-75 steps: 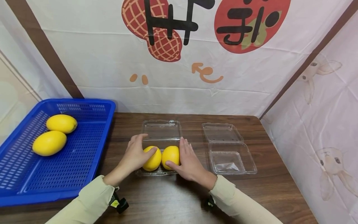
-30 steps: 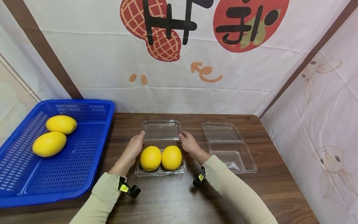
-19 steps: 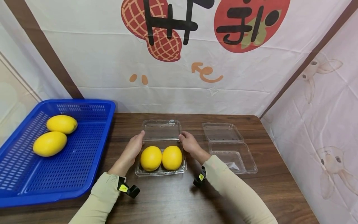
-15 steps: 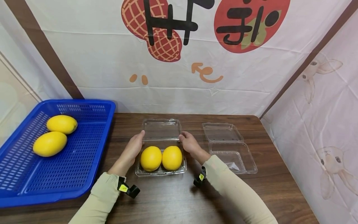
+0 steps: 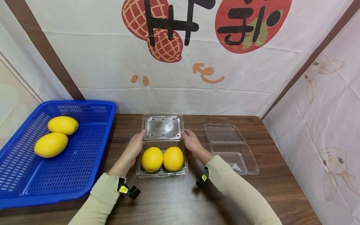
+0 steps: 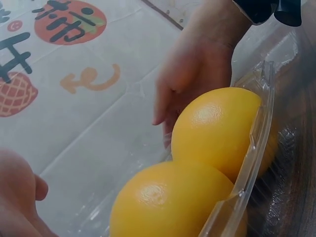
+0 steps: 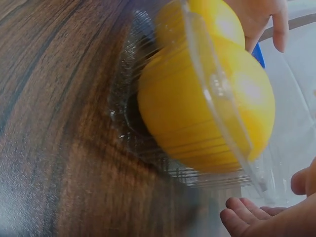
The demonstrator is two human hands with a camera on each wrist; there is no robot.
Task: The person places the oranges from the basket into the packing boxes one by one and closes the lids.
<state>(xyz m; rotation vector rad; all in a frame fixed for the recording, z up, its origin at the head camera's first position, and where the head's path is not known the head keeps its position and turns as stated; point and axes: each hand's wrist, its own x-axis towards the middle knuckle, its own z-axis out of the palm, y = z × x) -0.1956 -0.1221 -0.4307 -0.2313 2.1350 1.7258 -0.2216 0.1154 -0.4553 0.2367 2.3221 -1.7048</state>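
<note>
A clear plastic clamshell box [image 5: 162,174] lies on the table with its lid [image 5: 163,126] tilted up at the back. Two yellow lemons, a left one [image 5: 152,159] and a right one [image 5: 173,159], sit side by side in its base. My left hand [image 5: 131,151] holds the lid's left edge near the hinge, thumb on top. At the opposite edge, my right hand [image 5: 194,144] pinches the lid between thumb and fingers. In the right wrist view, the lemons [image 7: 207,108] fill the base and rise above its rim; the right fingertips [image 7: 239,216] show beside it.
Another clear clamshell box [image 5: 250,159] lies opened out to the right, with a small white packet [image 5: 232,167] in it. On the left stands a blue plastic basket [image 5: 84,147] holding two lemons [image 5: 51,145]. A printed cloth wall [image 5: 112,62] rises behind the wooden table [image 5: 168,200].
Both hands have moved off the lemons to the lid's sides. The lid, flat before, has lifted into a tilt. The lemons are uncovered and stay in the base.
</note>
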